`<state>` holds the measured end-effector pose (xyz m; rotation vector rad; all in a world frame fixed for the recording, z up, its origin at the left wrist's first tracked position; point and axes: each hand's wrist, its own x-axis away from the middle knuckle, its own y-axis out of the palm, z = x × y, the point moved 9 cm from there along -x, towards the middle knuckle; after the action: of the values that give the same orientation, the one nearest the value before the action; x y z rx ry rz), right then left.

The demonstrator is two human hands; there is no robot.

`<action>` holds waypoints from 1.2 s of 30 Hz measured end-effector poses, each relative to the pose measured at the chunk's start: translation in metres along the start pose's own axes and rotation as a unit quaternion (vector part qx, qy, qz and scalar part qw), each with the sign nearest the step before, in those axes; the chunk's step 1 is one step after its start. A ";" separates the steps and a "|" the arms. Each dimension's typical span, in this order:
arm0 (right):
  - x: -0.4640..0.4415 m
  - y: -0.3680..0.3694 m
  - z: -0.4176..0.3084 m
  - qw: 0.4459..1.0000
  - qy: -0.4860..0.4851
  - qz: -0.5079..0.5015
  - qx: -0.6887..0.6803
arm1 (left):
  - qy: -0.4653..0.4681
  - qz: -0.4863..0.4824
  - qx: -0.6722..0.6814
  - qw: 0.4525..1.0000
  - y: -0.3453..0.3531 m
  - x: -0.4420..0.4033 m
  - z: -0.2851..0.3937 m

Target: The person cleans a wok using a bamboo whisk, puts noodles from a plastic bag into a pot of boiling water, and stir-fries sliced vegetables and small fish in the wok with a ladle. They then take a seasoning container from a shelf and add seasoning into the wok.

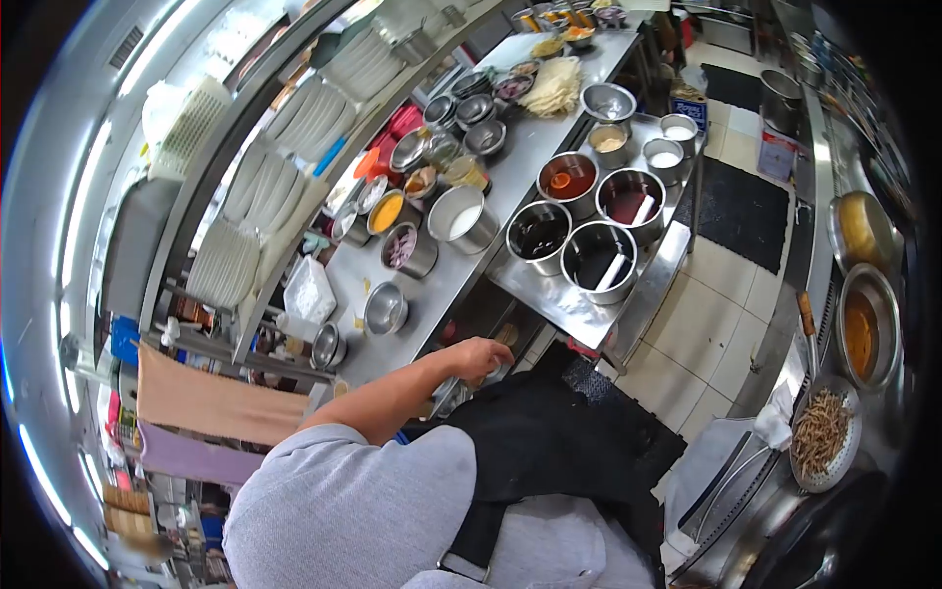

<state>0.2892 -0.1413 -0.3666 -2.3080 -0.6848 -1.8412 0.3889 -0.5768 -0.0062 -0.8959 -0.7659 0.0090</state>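
My left hand reaches across the front of my black apron, close to the edge of the steel worktable. Its fingers are curled in, and whatever they may hold is too small or hidden to make out. Just under the hand are shiny metal bowls, partly covered by my forearm. Nearest on the worktable is a steel bowl, with a pot of chopped onion behind it. My right hand is out of view.
A low steel stand carries several pots of dark and red sauces. On the right, a strainer of brown fried strips and a bowl of orange-brown liquid sit by the stove. Stacked plates fill the left shelf.
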 end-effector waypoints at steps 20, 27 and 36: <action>0.016 -0.041 -0.030 0.987 0.063 0.015 0.144 | -0.398 0.051 0.325 0.856 0.225 0.182 -0.227; 0.009 -0.054 -0.018 0.990 0.084 0.007 0.113 | -0.391 0.110 0.354 0.842 0.148 0.195 -0.198; 0.013 -0.089 0.023 0.991 0.122 0.011 0.043 | -0.228 0.123 0.234 0.937 0.073 0.109 -0.166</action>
<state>0.2751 -0.0498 -0.3769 -1.9840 -0.6846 -1.9964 0.5915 -0.6122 -0.0563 -0.5264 -1.0212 0.6178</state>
